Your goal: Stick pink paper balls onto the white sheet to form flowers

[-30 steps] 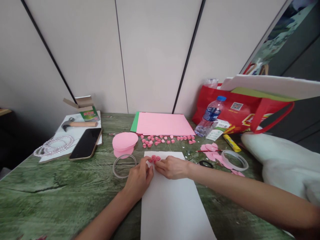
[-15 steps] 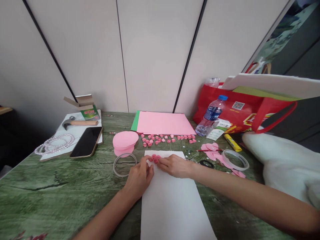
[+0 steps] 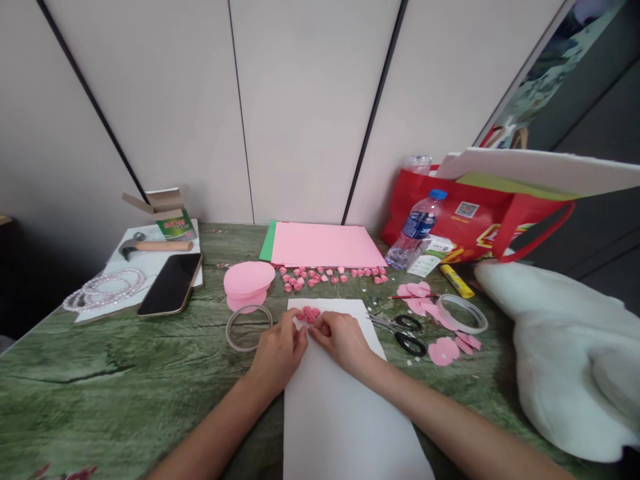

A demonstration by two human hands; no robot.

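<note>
A small cluster of pink rolled paper roses (image 3: 309, 313) sits near the far end of a long white sheet of card (image 3: 345, 407). My left hand (image 3: 279, 348) is closed at the cluster's left side, its index fingertip touching the roses. At the lower right edge of the same cluster, my right hand (image 3: 343, 339) has thumb and fingers pinched together. Whatever lies between those right fingertips is hidden. Beyond the card runs a row of loose pink paper roses (image 3: 323, 277). Scissors (image 3: 400, 325) with black handles lie right of the card.
Left are a tape roll (image 3: 229, 333), pink paper circles (image 3: 249, 277), a phone (image 3: 170, 285), a bead string (image 3: 93, 293) and a hammer (image 3: 163, 246). Behind lies pink paper (image 3: 327, 245). Right are a bottle (image 3: 417, 227), a red bag (image 3: 480, 220), a glue stick (image 3: 457, 281) and another tape roll (image 3: 481, 319).
My right hand has drawn back from the cluster's right side to its lower right edge, the forearm swinging nearer, uncovering the scissors and some pink circles. My left hand stays by the roses.
</note>
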